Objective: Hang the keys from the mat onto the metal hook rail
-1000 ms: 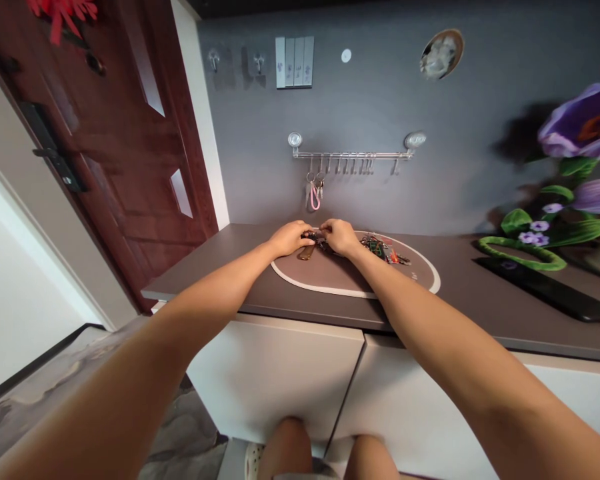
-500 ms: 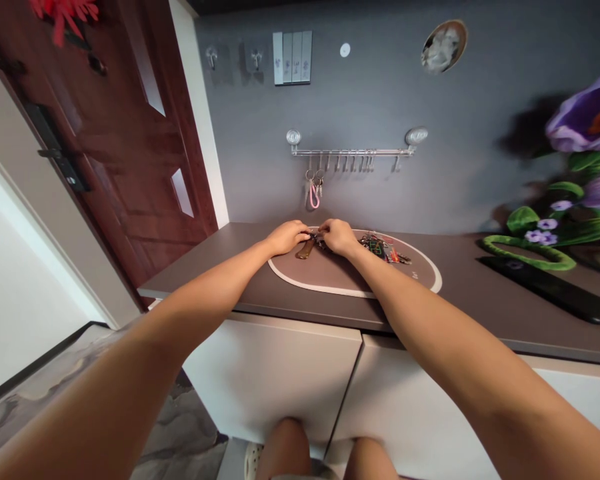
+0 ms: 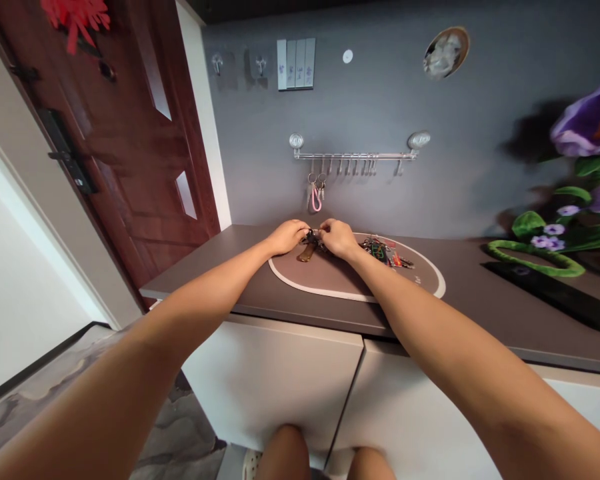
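Both hands meet over the far-middle part of the bench (image 3: 465, 287), fingers curled. Small dark bunch (image 3: 310, 237) is pinched by the left hand (image 3: 287, 237) at its fingertips. Right hand (image 3: 337, 237) is bent over the same bunch from the right, thumb near forefinger; whether it's gripping can't be told, contact is hidden. Bunch is located on the left part of the rounded mat (image 3: 335, 279), partly covered by the right hand. Brown tag (image 3: 306, 253) is hung off the bunch: long axis runs far-right to near-left, free end pointed near and slightly left.

Containers: round wall opening (image 3: 447, 55), far right, is stuffed with whitish, crumpled-looking material; exact contents can't be identified.

On the mat, right of the right hand, a mixed pile (image 3: 379, 250) is spread, green and orange-red bits visible. Hook rail (image 3: 385, 157) is fixed to the far wall; keys with a pink loop (image 3: 317, 199) are hung at its left end. Long black object (image 3: 555, 295) is laid on the right, just near of a green fuzzy loop (image 3: 575, 271).
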### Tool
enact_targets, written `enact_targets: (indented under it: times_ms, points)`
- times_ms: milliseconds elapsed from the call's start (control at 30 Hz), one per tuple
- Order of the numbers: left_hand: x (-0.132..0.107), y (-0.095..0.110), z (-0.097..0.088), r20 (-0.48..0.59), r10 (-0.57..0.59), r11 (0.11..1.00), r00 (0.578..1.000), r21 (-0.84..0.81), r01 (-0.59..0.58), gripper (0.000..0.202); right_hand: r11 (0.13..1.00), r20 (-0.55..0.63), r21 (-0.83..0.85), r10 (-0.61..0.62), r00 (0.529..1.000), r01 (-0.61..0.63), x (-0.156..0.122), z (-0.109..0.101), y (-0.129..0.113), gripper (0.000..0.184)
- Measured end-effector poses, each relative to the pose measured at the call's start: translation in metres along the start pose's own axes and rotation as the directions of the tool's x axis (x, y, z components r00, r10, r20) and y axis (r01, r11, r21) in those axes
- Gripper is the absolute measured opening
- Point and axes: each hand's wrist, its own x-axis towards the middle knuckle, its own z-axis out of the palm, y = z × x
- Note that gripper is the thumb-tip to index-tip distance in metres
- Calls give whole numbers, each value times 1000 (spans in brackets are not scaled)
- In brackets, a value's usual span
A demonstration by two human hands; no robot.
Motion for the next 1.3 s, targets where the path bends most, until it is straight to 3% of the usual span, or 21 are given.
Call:
enact_targets:
  times_ms: [133,300,567,833,1300]
  points:
    - [0,4,-5,-90,-51,999,995,-11,51,26,990,-97,111,-80,992,90,3,2,1,15]
    - [0,4,-10,-178,-68,998,982,-2,69,27,947,-136,212,-215,967,241,1,4,-3,13]
    - [1,7,-13,-206,-45,999,978,0,46,27,916,-209,207,-302,930,344,-1,8,-5,12]
    - [1,10,-14,-183,-22,1000,983,-12,20,28,936,-257,102,-302,918,337,1,9,-4,14]
    - [0,14,-18,-190,-26,1000,981,9,29,28,952,-209,-30,-302,930,303,-7,3,-10,18]
